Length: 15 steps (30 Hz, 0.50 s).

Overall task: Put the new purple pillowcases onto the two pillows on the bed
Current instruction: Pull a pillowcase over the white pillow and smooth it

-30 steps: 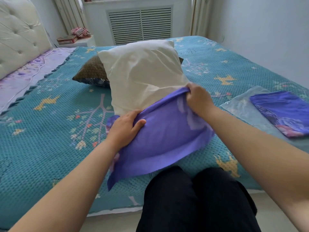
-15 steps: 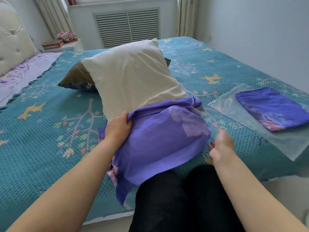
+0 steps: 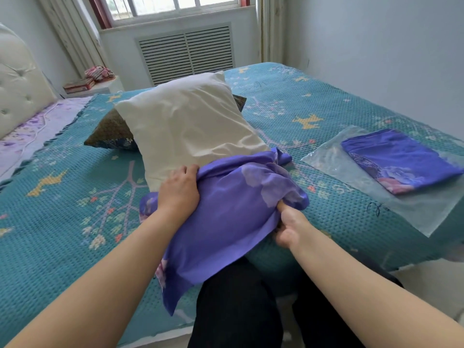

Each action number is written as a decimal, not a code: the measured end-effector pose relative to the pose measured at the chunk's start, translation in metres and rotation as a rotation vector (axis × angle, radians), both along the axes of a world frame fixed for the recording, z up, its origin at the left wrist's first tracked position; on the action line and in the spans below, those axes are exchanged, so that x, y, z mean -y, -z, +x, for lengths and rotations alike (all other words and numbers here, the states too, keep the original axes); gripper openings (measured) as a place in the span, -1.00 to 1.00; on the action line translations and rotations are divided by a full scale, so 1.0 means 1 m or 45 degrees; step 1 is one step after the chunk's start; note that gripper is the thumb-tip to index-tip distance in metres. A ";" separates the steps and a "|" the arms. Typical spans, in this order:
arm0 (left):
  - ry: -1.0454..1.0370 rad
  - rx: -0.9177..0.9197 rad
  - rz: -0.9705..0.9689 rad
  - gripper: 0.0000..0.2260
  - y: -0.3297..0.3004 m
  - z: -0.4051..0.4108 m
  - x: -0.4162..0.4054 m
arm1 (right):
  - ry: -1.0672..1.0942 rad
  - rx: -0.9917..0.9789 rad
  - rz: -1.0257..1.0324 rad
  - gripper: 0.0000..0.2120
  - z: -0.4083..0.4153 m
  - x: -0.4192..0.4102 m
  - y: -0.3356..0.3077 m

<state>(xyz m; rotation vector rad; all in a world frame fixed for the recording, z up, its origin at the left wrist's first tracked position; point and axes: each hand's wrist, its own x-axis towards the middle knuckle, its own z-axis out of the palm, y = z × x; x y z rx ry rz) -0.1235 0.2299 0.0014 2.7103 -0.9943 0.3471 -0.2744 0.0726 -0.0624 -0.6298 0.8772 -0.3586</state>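
Note:
A cream pillow point(image 3: 190, 121) lies on the bed with its near end inside a purple pillowcase point(image 3: 226, 212). My left hand point(image 3: 179, 189) grips the pillowcase's open edge at the pillow's left side. My right hand point(image 3: 288, 226) grips the case's lower right side, its fingers tucked under the cloth. Behind the cream pillow, a second, dark patterned pillow point(image 3: 110, 134) is partly hidden. A folded second purple pillowcase point(image 3: 396, 159) rests on a clear plastic bag point(image 3: 414, 209) at the right.
The bed carries a teal knitted cover point(image 3: 62, 197). A padded cream headboard point(image 3: 17, 91) stands at the left. A nightstand with books point(image 3: 82, 84) is at the back, below a window and vent. My dark-trousered legs point(image 3: 238, 305) press against the bed's edge.
My right hand let go of the case's upper edge, dropped to the lower right side and took hold there. My left hand kept its grip. The view tilted up.

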 end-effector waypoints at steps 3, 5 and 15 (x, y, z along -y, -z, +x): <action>0.129 -0.045 -0.077 -0.69 -0.008 0.000 0.025 | 0.162 -0.026 -0.062 -0.59 -0.002 -0.001 0.009; 0.204 -0.069 -0.040 -0.71 -0.013 0.000 0.043 | 0.232 -0.028 -0.100 -0.58 -0.005 -0.004 0.013; 0.364 -0.219 0.245 -0.78 -0.024 -0.004 0.151 | 0.129 0.073 0.062 -0.82 0.002 0.003 0.020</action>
